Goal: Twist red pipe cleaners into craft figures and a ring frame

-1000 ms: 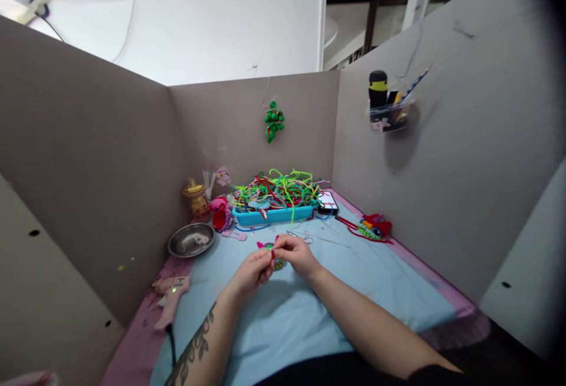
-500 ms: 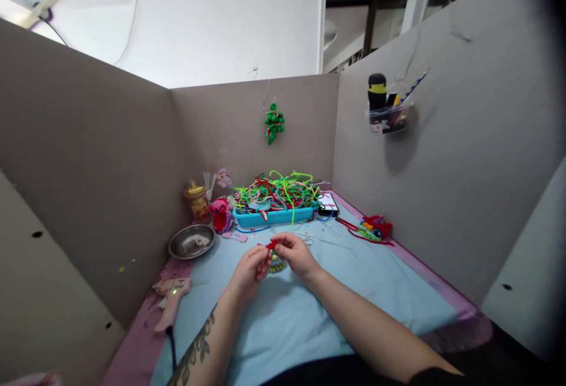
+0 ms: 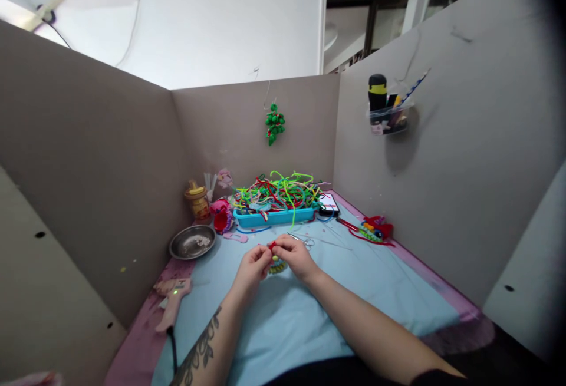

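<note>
My left hand and my right hand meet over the light blue cloth, fingers pinched together on a small craft piece made of red, green and yellow fuzzy wire. A red tip shows between the fingertips, and a green and yellow part hangs below them. Behind the hands stands a turquoise tray heaped with many coloured fuzzy wires.
A metal bowl and a pink glue gun lie at the left. Small scissors rest just beyond my right hand. A red and green wire figure lies at the right. Grey partition walls surround the table; a green ornament hangs at the back.
The hands stayed in place and kept working the small piece; the pink and green part seen above the fingers a second ago is now hidden, with only the red tip showing.
</note>
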`<state>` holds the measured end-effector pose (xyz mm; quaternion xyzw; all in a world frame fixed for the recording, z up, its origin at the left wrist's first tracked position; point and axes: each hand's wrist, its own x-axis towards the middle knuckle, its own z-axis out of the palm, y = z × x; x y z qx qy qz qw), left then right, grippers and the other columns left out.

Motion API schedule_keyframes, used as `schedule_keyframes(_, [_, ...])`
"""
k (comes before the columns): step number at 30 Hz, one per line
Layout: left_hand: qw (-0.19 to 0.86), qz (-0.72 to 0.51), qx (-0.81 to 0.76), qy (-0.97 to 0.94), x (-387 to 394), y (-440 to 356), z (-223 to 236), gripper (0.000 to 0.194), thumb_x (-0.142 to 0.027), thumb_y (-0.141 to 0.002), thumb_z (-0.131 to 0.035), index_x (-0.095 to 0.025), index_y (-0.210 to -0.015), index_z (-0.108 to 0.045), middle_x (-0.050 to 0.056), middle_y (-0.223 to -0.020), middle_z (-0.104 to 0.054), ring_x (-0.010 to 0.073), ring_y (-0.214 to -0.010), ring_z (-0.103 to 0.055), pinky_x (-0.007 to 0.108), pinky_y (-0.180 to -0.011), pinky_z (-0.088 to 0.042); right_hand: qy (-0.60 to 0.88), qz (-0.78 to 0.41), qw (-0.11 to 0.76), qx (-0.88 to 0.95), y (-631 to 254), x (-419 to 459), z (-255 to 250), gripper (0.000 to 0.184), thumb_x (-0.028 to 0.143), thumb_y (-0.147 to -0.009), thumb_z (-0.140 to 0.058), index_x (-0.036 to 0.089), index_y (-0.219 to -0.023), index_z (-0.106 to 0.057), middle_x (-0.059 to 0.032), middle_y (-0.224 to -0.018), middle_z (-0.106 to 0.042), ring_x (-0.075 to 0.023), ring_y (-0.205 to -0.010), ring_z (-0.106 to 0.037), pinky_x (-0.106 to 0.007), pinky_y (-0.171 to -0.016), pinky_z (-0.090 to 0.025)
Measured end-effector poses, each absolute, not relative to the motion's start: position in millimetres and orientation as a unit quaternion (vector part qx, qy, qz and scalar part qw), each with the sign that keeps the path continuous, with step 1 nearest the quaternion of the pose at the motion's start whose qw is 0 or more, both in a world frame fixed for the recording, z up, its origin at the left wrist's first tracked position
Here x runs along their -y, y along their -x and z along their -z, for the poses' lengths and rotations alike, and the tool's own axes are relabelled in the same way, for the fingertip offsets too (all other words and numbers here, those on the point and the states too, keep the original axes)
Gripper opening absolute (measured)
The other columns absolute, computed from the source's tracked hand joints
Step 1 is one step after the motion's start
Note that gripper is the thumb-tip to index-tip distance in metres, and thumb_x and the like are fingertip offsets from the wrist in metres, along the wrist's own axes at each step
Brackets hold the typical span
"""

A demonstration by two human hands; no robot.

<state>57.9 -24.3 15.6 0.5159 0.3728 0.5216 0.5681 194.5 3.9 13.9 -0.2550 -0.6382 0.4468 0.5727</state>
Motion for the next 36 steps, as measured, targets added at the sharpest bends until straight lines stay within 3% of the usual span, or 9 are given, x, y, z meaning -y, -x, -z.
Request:
schedule_keyframes(6, [0.612,-0.526,-0.350,-0.475,25.0,-55.4,-16.1,0.032,-0.043,-0.074,-0.061,-0.014,-0.067,-0.049,-0.006,-0.049,-0.044,0.0008,-0.034,-0.023,0.017,-0.034,-0.011,0.221,-0.536,0.542,0.609,-192.2,-6.3,-6.6,0.020,0.032,-0.072,-0.065,0.019,-0.086,-0.071,-0.0030,-0.082,-0.060,-0.0159,-0.082,-0.056,-0.032,-0.080,-0.042])
schedule_keyframes(9, [0.644,-0.515,-0.342,-0.451,26.3,-55.3,-19.5,0.033,-0.043,-0.075,-0.061,-0.013,-0.068,-0.050,-0.005,-0.052,-0.047,0.0005,-0.035,-0.024,0.017,-0.033,-0.011,0.218,-0.598,0.539,0.552,-190.3,-8.1,-6.2,0.028,0.029,-0.064,-0.073,0.019,-0.090,-0.068,0.0000,-0.070,-0.062,-0.0130,-0.068,-0.057,-0.029,-0.071,-0.044])
schedule_keyframes(15, [0.708,-0.465,-0.308,-0.433,30.6,-53.6,-24.4,0.029,-0.038,-0.074,-0.061,-0.013,-0.066,-0.048,-0.005,-0.048,-0.044,0.0004,-0.033,-0.024,0.016,-0.034,-0.010,0.200,-0.689,0.500,0.486,-190.2,-7.5,-7.8,0.023,0.025,-0.057,-0.078,0.015,-0.073,-0.065,-0.0003,-0.065,-0.064,-0.0104,-0.057,-0.057,-0.023,-0.057,-0.042])
schedule_keyframes(21, [0.748,-0.406,-0.286,-0.441,34.7,-50.6,-28.7,0.024,-0.033,-0.073,-0.060,-0.015,-0.065,-0.047,-0.007,-0.044,-0.039,0.0011,-0.032,-0.020,0.016,-0.034,-0.010,0.166,-0.755,0.423,0.473,-194.3,-5.9,-7.2,0.039,0.019,-0.055,-0.078,0.014,-0.092,-0.066,-0.0008,-0.066,-0.065,-0.0075,-0.051,-0.055,-0.017,-0.047,-0.034])
schedule_keyframes(31, [0.693,-0.423,-0.350,-0.468,33.8,-57.1,-22.9,0.037,-0.049,-0.074,-0.057,-0.016,-0.065,-0.045,-0.008,-0.045,-0.038,0.0013,-0.033,-0.019,0.017,-0.035,-0.009,0.185,-0.728,0.447,0.485,-194.4,-4.4,-11.8,0.026,0.025,-0.057,-0.077,0.015,-0.074,-0.061,0.0032,-0.056,-0.058,-0.0073,-0.046,-0.050,-0.018,-0.046,-0.033])
schedule_keyframes(36, [0.563,-0.526,-0.408,-0.491,29.0,-60.7,-19.5,0.042,-0.054,-0.069,-0.061,-0.015,-0.061,-0.048,-0.007,-0.043,-0.043,0.0031,-0.034,-0.032,0.016,-0.035,-0.022,0.218,-0.617,0.518,0.550,-192.2,-2.6,-13.1,0.021,0.030,-0.063,-0.072,0.016,-0.072,-0.059,0.0029,-0.060,-0.058,-0.0090,-0.052,-0.050,-0.021,-0.051,-0.038])
